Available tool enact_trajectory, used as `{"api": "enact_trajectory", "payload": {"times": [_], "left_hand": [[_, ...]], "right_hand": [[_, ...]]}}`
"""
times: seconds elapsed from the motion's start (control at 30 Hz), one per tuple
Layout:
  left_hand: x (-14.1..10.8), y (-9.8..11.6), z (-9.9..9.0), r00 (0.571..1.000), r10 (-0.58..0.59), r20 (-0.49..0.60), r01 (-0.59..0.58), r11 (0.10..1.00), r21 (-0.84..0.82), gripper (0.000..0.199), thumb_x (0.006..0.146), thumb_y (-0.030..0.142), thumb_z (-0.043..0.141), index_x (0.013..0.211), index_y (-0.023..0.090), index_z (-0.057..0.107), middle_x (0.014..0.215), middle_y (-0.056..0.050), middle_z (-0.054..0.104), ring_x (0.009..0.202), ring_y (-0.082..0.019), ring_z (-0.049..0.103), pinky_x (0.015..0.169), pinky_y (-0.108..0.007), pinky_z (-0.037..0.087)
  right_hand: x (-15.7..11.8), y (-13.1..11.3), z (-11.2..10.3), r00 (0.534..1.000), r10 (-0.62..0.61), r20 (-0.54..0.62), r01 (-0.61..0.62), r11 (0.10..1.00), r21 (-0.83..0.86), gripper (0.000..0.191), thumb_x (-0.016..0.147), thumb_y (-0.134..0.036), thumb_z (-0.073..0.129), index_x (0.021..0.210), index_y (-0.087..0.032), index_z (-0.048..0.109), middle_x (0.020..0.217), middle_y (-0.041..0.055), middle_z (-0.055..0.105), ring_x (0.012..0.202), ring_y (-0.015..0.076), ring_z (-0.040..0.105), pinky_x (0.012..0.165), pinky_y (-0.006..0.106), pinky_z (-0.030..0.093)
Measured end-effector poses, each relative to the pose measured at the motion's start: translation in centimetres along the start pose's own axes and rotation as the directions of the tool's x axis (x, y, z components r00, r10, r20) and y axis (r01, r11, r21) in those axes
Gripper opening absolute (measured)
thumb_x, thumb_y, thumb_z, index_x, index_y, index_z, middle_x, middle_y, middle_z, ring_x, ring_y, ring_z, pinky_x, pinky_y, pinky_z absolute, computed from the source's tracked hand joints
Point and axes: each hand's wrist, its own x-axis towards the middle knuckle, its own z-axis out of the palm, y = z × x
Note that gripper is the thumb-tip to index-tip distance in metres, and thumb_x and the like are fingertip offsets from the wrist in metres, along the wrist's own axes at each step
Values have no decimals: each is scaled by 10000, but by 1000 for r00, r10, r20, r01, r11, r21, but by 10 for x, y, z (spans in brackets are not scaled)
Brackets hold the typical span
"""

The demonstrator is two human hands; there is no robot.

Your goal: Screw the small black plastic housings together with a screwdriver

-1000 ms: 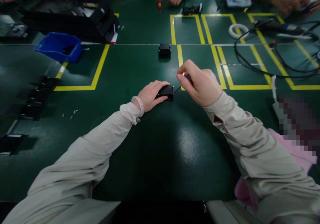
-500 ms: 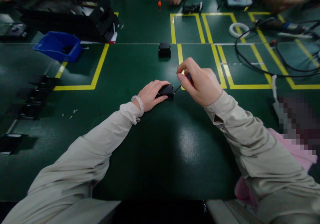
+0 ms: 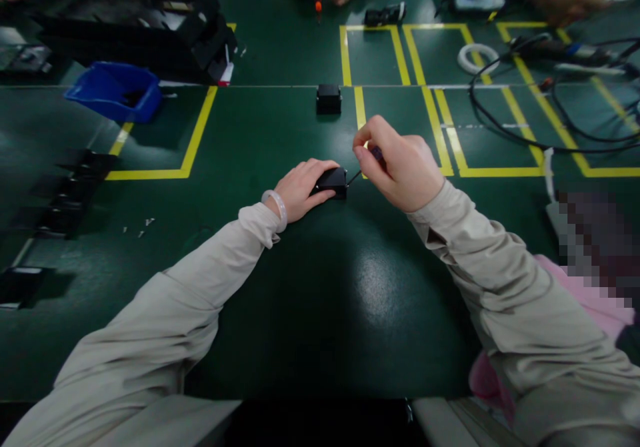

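Hands, seen through the head camera: two. I read the left hand (image 3: 303, 190) as part-curled, thumb on the near side and fingers over the far side of one black box (image 3: 333, 179), gripping it against the table (image 3: 300, 300). The right hand (image 3: 400, 164) is closed around the dark handle of one screwdriver (image 3: 355, 177); I cannot tell the handle's full shape, as the fingers cover most of it.

Count: black boxes of this type, two. The held one sits just ahead of me, mid-table; the second box (image 3: 329, 99) stands farther off, near the table seam. Small screws (image 3: 141, 234), about four, lie loose to the left. Blue bin (image 3: 107, 104), one. White ring (image 3: 461, 60), one.

Orientation: the held box has its long axis left to right, its uncovered end facing the right hand. The screwdriver slants down and leftward, its tip at a small bright fitting on that end; seating of the tip too small to judge.

Materials: box dark and straight-edged; screwdriver shaft thin and straight; table smooth green with a dull sheen, marked in yellow tape (image 3: 201, 130); bin plastic-looking, with sloping walls.
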Motion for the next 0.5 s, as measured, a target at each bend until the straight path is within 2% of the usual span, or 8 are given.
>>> {"api": "enact_trajectory", "payload": {"times": [0.23, 0.5], "left_hand": [[0, 0, 0, 1000, 1, -1, -1, 1000, -3, 458, 953, 372, 529, 1353, 160, 462, 1300, -131, 568, 1180, -277, 544, 1037, -432, 425], [0, -1, 1, 1000, 14, -13, -14, 1000, 6, 472, 954, 372, 534, 1365, 152, 463, 1294, -135, 571, 1160, -278, 551, 1017, -432, 438]], "right_hand": [[0, 1, 2, 1000, -23, -14, 23, 1000, 15, 371, 978, -401, 281, 1075, -167, 552, 752, 24, 597, 620, 125, 524, 671, 282, 404], [0, 2, 3, 999, -39, -35, 40, 999, 22, 343, 976, -403, 299, 1050, -177, 546, 754, 15, 584, 640, 118, 530, 683, 277, 406]]}}
